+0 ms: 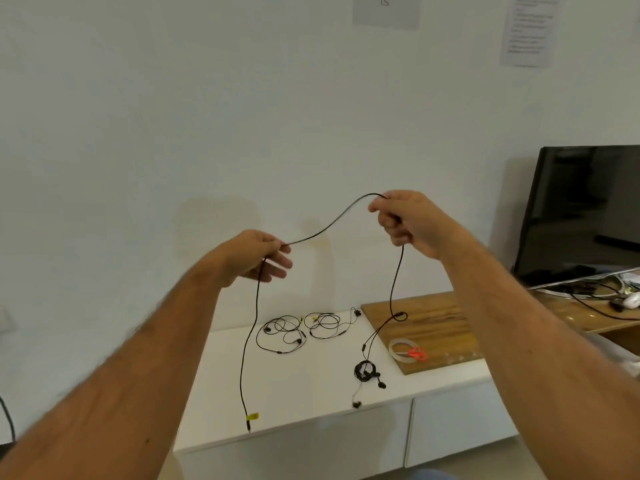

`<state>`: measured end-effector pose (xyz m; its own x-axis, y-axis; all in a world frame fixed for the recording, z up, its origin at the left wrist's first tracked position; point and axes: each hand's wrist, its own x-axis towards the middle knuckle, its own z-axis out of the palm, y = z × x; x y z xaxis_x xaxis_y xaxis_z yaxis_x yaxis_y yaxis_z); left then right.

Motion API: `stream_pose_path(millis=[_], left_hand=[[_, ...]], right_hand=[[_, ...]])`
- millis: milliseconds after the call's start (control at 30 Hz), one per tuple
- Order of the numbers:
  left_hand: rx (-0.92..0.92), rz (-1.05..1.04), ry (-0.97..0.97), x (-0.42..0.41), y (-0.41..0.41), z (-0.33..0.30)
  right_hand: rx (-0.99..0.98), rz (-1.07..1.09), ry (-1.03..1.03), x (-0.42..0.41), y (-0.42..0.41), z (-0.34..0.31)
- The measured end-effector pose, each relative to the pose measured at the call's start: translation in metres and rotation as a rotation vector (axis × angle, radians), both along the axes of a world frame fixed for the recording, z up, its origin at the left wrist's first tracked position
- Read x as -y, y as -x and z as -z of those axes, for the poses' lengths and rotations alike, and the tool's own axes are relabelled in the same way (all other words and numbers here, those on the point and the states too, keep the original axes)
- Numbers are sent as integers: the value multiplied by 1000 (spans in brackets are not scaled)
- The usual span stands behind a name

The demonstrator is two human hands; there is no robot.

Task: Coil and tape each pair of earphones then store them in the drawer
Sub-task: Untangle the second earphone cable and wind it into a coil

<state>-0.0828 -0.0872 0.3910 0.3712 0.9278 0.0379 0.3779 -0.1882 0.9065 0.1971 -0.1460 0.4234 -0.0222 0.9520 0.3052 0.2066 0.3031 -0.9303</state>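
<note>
Both hands up in front of the wall, one black cable [332, 223] strung between them. L hand [258, 254] pinches it w/ thumb + fingertips, other fingers loosely out. R hand [407, 220] higher, fingers curled round it. Cable arcs up from L to R. From L the plug end hangs down, yellow tag [252, 416] near the tip, over the cabinet [311, 382] front edge. From R it drops to the splitter, then the two thin leads run down to the earbuds at the cabinet front edge. Two loose earphone sets [301, 330] lie uncoiled at the back of the cabinet top. One small coiled bundle [365, 370] near the front. Tape roll [401, 346] + red scissors [417, 354] sit touching on the wood board [433, 320]. Drawer fronts below look closed. Monitor [585, 209] at far R.
</note>
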Motion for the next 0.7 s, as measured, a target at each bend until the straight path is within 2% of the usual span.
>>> stream_pose_path(millis=[100, 200, 300, 367, 433, 533, 600, 700], left_hand=[[-82, 100, 95, -3, 17, 17], [-13, 89, 89, -6, 29, 22], [90, 95, 42, -3, 29, 14], [74, 118, 1, 2, 20, 8], [-12, 161, 45, 10, 8, 7], [28, 312, 394, 11, 1, 20], [66, 383, 550, 9, 0, 33], [-163, 405, 522, 21, -14, 58]], right_hand=[[282, 146, -90, -4, 4, -16], [401, 314, -178, -9, -2, -21], [455, 193, -94, -7, 0, -11], [399, 62, -55, -5, 12, -3], [284, 14, -92, -4, 24, -2], [224, -43, -154, 3, 40, -10], [211, -80, -208, 9, 48, -17], [186, -138, -234, 17, 59, -28]])
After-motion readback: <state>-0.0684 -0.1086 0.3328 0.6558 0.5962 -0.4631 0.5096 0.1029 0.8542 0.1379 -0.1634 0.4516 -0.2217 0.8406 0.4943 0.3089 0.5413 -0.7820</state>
